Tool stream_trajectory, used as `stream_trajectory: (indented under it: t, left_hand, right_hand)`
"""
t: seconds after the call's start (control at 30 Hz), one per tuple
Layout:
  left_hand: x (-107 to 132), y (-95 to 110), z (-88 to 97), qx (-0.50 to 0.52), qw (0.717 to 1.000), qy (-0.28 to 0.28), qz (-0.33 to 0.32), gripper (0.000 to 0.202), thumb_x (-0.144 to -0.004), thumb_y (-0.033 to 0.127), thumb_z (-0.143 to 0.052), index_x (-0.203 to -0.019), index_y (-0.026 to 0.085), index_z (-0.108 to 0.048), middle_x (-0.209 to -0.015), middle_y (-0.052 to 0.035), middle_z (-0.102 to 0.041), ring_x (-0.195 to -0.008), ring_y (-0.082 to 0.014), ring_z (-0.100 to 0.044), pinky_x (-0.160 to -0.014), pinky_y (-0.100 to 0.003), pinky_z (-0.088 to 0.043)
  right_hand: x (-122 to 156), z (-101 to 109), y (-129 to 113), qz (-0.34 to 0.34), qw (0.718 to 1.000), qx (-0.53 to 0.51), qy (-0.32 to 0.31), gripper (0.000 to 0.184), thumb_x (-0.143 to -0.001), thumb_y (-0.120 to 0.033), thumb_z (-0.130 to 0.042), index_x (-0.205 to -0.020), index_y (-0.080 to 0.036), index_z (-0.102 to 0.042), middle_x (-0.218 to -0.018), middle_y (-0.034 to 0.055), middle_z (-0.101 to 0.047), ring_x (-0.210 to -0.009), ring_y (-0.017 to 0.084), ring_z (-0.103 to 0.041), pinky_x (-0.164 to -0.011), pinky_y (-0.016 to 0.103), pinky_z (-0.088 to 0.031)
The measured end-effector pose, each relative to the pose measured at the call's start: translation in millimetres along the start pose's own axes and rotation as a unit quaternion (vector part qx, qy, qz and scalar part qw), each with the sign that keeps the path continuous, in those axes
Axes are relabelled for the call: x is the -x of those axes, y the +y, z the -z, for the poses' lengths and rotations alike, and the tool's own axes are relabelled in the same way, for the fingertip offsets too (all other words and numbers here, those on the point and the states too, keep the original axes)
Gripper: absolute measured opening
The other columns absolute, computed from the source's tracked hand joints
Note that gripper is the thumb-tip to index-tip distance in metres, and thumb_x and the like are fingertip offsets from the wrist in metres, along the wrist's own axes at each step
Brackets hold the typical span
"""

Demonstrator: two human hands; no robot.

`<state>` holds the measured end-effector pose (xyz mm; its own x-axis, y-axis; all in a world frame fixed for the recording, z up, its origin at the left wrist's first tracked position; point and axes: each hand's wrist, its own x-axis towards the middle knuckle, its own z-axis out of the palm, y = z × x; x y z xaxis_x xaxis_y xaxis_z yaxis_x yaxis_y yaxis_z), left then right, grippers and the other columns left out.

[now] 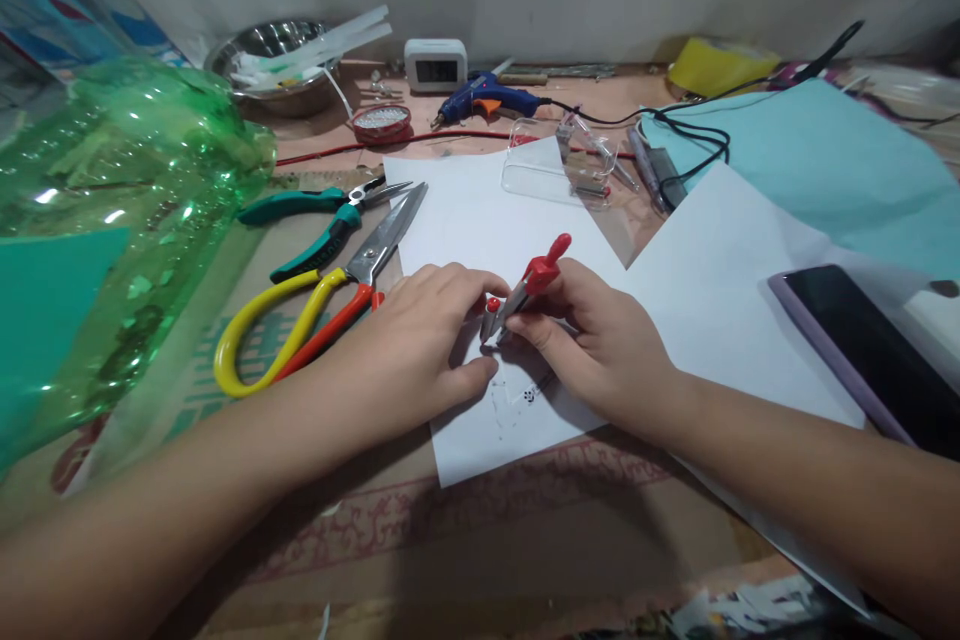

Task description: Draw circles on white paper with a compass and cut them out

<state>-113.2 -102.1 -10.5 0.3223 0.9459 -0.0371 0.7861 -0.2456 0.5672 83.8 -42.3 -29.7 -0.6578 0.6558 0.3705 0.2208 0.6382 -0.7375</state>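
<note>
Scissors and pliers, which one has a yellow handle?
The scissors, lying nearer the left hand: one handle is yellow, the other orange-red. The pliers just beyond them have teal-green handles.

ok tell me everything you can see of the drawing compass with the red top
The drawing compass has a red handle and hinge, grey metal-looking legs, and a small red knob at the left. It is tilted, its top leaning to the right, with its lower ends down at the white sheet. The right hand grips it between thumb and fingers. The left hand is close beside it; whether it touches the compass is unclear.
</note>
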Motion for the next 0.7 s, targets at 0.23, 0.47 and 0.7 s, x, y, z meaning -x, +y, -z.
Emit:
stream_trajectory:
  t: [0.23,0.47,0.7]
  left_hand:
    - [-1.2,0.1,-0.8,0.004,1.000,-0.002,0.002,0.030,-0.085,0.025,-0.064,-0.113,0.019,-0.056,-0.110,-0.0084,-0.060,-0.109,-0.0306,-0.054,-0.093,-0.047,-0.043]
    - [-0.8,0.0,-0.8,0.001,1.000,0.002,-0.002,0.030,-0.085,0.025,-0.063,-0.113,0.020,-0.055,-0.108,-0.0078,-0.060,-0.107,-0.0298,-0.054,-0.093,-0.046,-0.043]
    - [-0.7,0.2,0.1,-0.007,1.000,-0.006,0.004,0.029,-0.086,0.028,-0.062,-0.113,0.021,-0.055,-0.110,-0.0079,-0.061,-0.109,-0.0301,-0.054,-0.094,-0.047,-0.043]
  right_hand:
    - [1.0,0.4,0.4,-0.012,1.000,-0.003,-0.003,0.014,-0.093,-0.013,-0.062,-0.097,-0.024,-0.054,-0.085,-0.0048,-0.071,-0.071,0.012,-0.066,-0.065,0.023,-0.048]
    - [0.6,0.2,1.2,-0.013,1.000,-0.015,-0.009,0.015,-0.093,-0.012,-0.061,-0.098,-0.024,-0.054,-0.086,-0.0060,-0.072,-0.071,0.010,-0.066,-0.064,0.021,-0.047]
    - [-0.3,-0.8,-0.2,0.006,1.000,-0.007,-0.012,0.016,-0.094,-0.011,-0.059,-0.099,-0.025,-0.053,-0.088,-0.0050,-0.074,-0.072,0.012,-0.067,-0.063,0.021,-0.047]
